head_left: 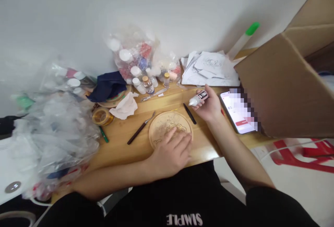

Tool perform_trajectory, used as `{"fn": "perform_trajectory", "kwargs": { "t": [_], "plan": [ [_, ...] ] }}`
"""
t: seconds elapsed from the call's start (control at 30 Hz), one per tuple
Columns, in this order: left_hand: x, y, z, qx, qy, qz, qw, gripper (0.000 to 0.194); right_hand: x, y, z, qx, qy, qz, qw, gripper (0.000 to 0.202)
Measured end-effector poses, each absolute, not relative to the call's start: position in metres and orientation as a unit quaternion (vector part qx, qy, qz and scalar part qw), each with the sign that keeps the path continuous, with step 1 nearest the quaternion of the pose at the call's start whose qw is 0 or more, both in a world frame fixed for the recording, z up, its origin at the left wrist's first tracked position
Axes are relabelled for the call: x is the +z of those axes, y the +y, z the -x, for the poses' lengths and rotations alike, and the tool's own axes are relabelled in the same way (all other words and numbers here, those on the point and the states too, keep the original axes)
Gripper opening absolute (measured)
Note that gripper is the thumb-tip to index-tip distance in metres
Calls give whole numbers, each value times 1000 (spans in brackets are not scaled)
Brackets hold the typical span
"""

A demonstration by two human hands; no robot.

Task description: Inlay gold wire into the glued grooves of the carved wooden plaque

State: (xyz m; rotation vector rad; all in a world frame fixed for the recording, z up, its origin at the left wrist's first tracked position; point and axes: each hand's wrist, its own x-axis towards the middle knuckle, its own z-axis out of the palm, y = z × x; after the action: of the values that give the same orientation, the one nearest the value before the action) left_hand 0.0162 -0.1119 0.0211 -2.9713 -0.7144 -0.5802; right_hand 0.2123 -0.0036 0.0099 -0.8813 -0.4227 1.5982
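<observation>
My left hand [173,152] lies over the near right part of a round wooden plate [159,120] with a curly line drawing on its face. Its fingers are stretched out and slightly blurred. Held in my right hand [211,107] is a small white glue bottle [198,98] with a dark label, its nozzle tilted left and down, above the table. A palette knife [141,129] with a dark handle lies left of the plate. Between the plate and my right hand lies a slim black tool [189,113], perhaps tweezers.
Small bottles [148,85] and bags of coloured bits stand at the back. Drawn papers [211,68] lie against the wall. A phone [238,112] and a large cardboard box [281,91] are to the right. Crumpled plastic bags [57,133], gold wire spool [101,116] and tissue [125,107] sit left.
</observation>
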Motion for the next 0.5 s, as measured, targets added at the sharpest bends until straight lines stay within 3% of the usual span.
{"fn": "perform_trajectory", "kwargs": {
  "t": [0.07, 0.27, 0.5],
  "plan": [
    [34, -87, -13, -131, -312, 939, -58, 25, 15, -5, -217, 694, -156, 373, 595, 42],
    [56, -4, -15, -63, -395, 912, -86, 24, 27, -4, -226, 692, -91, 366, 616, 46],
    [59, 8, -55, -18, -428, 892, -141, 19, 38, -4, -233, 677, -23, 372, 634, 48]
  ]
}}
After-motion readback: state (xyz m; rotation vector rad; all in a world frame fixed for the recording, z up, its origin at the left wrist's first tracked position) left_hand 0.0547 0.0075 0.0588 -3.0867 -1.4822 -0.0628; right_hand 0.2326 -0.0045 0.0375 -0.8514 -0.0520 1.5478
